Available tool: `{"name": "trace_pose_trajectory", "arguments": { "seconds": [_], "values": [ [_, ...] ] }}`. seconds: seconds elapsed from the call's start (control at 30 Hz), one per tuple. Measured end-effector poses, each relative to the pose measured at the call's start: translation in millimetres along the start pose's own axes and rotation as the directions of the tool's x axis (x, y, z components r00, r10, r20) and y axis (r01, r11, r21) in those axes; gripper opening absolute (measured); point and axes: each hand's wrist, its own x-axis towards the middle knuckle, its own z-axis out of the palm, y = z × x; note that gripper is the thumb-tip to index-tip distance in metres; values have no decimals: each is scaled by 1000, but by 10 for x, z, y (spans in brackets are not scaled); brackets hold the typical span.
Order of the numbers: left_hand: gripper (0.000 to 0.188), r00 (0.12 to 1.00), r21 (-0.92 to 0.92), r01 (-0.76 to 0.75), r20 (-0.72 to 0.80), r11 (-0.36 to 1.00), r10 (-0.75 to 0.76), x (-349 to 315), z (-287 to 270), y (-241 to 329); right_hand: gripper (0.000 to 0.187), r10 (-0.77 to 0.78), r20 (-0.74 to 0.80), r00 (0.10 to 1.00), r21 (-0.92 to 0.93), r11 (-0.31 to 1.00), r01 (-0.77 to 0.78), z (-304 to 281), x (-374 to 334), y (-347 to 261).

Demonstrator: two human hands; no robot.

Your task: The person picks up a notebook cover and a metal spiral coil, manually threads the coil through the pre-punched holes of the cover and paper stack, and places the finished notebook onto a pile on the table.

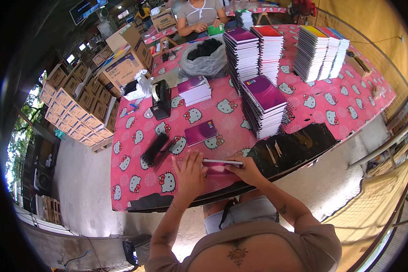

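Close to the table's near edge, a purple-covered notebook (221, 168) stands tilted, with its white page edges facing up. My right hand (248, 170) pinches its right end between thumb and fingers. At its left end is my left hand (190, 174), fingers stretched out and apart, its thumb against the notebook. Just beyond lies a loose purple cover (201, 132). A bunch of black binding coils (156, 151) rests left of that cover. Farther back sits a short pile of purple-covered page blocks (195, 90).
Tall spiral notebook stacks (264, 106) rise at right, with yellow and blue ones (321, 54) behind. A black tape dispenser (160, 99) and a plastic bag of black coils (205, 59) stand farther back. Across the table, a person (199, 18) handles a green notebook. Cartons (79, 99) are piled left.
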Motion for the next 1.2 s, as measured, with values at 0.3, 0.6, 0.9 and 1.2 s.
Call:
{"name": "trace_pose_trajectory", "arguments": {
  "seconds": [0.3,0.6,0.9,1.2],
  "values": [
    [43,957,-290,152,282,945,-67,188,-171,-129,27,47,61,997,66,996,-51,-55,38,-95],
    [78,999,94,31,16,995,-32,15,56,212,26,63,-43,997,204,978,-53,74,0,-249],
    [79,998,124,65,-16,990,-63,335,-138,178,26,151,10,989,182,972,-150,59,3,-325],
    [89,997,226,75,-2,971,-76,267,-167,167,27,97,154,983,207,970,-129,123,87,-232]
  ]
}}
